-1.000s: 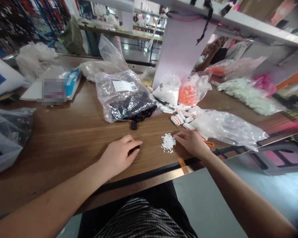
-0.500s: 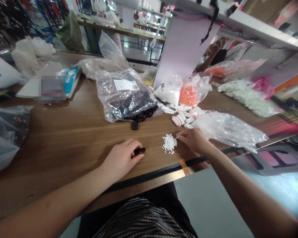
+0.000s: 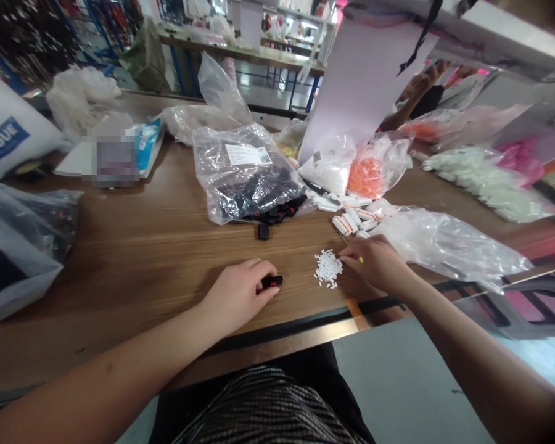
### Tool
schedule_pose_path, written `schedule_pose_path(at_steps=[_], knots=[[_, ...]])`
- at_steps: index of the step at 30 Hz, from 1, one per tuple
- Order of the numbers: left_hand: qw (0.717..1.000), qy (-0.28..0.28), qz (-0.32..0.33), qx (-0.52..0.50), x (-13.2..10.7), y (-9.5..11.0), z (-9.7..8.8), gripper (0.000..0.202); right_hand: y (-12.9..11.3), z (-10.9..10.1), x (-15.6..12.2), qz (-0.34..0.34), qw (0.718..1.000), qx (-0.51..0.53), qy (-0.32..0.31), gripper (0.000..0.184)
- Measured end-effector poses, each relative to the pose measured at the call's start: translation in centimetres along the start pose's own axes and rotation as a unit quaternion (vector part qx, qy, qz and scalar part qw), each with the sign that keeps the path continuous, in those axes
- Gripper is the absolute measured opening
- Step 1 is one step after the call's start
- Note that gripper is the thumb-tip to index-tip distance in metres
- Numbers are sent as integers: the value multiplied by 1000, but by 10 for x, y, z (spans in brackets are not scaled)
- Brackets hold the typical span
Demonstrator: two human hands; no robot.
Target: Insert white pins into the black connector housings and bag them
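My left hand (image 3: 243,290) is closed around a small black plastic connector housing (image 3: 272,281) with a red bit on it. Its end sticks out past my thumb and fingertips, just above the wooden table (image 3: 152,253). My right hand (image 3: 372,262) is pinched at the right edge of a small pile of white plastic pegs (image 3: 328,268). A yellow-green bit (image 3: 361,260) shows between its fingers; what they hold is mostly hidden. Another black housing (image 3: 263,232) lies alone on the table, before a clear bag (image 3: 250,172) of black parts.
White pieces with orange stripes (image 3: 351,220) lie loose behind my right hand, next to a clear plastic bag (image 3: 453,240). Bags of white pieces (image 3: 330,166) and orange pieces (image 3: 367,176) stand against a white post (image 3: 351,80). Another bag (image 3: 23,246) sits at left. The table's front edge (image 3: 300,342) runs close.
The view has swung slightly, so the table scene sits farther right. A yellow-green bit now shows at my right hand. Both hands keep nearly the same places on the table.
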State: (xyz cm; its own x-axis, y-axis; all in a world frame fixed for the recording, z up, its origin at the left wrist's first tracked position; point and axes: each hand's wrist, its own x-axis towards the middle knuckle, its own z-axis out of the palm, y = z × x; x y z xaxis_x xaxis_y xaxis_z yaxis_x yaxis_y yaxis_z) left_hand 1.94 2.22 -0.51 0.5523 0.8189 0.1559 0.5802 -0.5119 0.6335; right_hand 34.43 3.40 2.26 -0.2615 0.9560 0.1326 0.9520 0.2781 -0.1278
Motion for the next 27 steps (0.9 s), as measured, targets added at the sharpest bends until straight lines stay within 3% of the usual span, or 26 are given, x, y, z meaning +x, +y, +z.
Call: schedule_pose_path(at_steps=[3,8,13,16,19,23,27], knots=[[1000,-4,-4,1,0,1,0,9,1,-1,2,-31,998,-30,-39,19],[999,2,-1,-36,-1,2,1,9,6,0,4,8,997,-10,-81,15],[999,-7,0,-50,-2,4,0,10,-3,-4,6,50,997,26,-60,15],[999,-14,18,-27,-2,4,-3,14,-25,-9,4,45,998,54,-7,17],[999,-18,47,-20,-3,1,-5,22,-58,-9,-1,10,988,152,23,16],[997,-7,72,-28,-3,-1,-4,35,-100,0,-7,-43,968,243,-40,14],[998,37,13,-42,-2,1,-2,33,-117,7,-6,-40,959,270,-74,13]])
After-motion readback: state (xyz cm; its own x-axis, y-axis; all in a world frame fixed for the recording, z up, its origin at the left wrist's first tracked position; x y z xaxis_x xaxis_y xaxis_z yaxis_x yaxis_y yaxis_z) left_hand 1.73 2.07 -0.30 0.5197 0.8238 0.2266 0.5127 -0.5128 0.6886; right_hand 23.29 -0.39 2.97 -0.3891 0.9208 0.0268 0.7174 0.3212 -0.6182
